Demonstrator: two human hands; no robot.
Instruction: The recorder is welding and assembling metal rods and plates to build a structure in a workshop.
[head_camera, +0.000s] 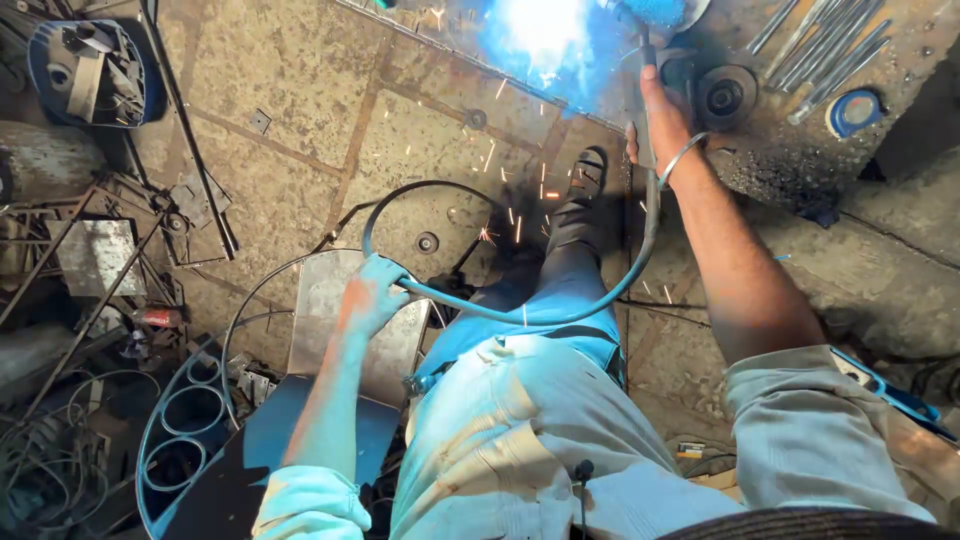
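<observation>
Blue-white glare floods the top of the view where the welding arc (540, 35) burns on the edge of the metal table (760, 150), sparks raining down over the stone floor (300, 120). The right hand (655, 110) is up at the table edge, its grip clenched around the dark welding cable (560, 315) just below the arc, a thin bangle (682, 155) at the wrist. The cable drops from that fist, sweeps in a loop across the person's knee and runs into the left hand (372, 295), whose fingers are closed loosely over it, resting above a flat steel plate (330, 300). On the table lie an angle grinder (722, 95), a bundle of steel rods (825, 45) and a blue tape measure (852, 112).
</observation>
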